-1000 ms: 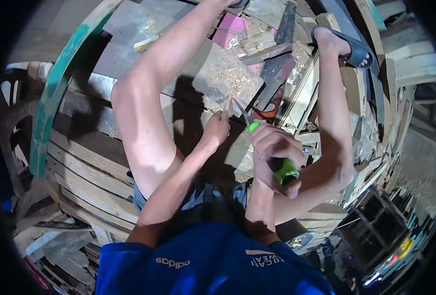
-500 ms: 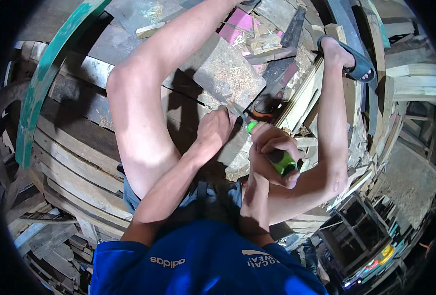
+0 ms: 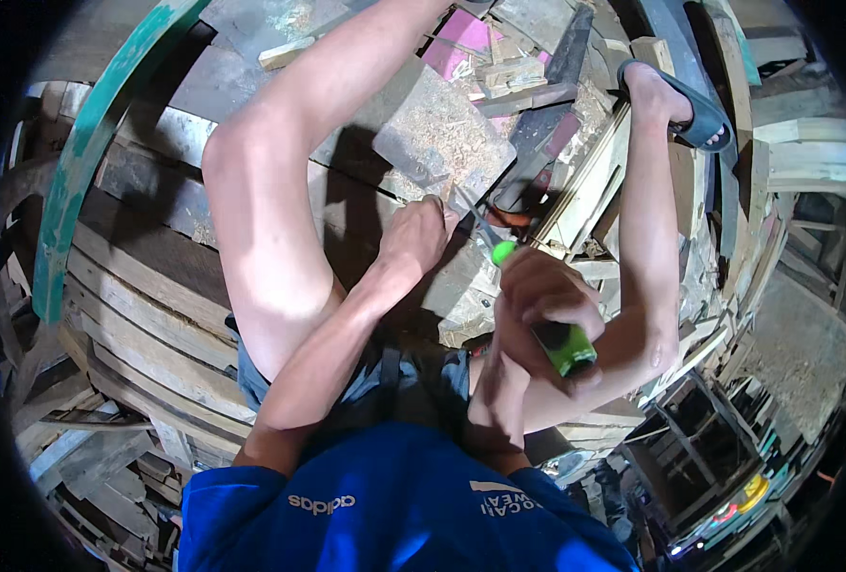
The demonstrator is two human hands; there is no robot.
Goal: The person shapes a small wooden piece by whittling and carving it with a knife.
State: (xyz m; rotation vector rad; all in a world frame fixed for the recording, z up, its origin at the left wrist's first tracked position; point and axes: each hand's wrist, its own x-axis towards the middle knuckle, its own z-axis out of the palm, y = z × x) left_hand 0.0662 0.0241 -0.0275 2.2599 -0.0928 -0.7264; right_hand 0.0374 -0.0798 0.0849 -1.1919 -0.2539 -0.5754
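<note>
My right hand is wrapped around the green-and-black handle of a tool with a narrow metal blade. The blade slants up and left from the fist, its tip close to my left fingertips; whether it is a knife or a chisel I cannot tell. My left hand is closed in a pinch on a small wooden piece, mostly hidden by the fingers. Just beyond both hands lies a flat grey board strewn with wood shavings.
Wood offcuts and a pink piece lie beyond the board. A dark saw-like blade with an orange handle rests right of it. My bare legs frame the spot. Curved planks and a green-painted timber stand left.
My right hand has shifted right and slightly toward me with the green-handled tool, drawing the blade away from my left fingers. My left hand has barely moved.
</note>
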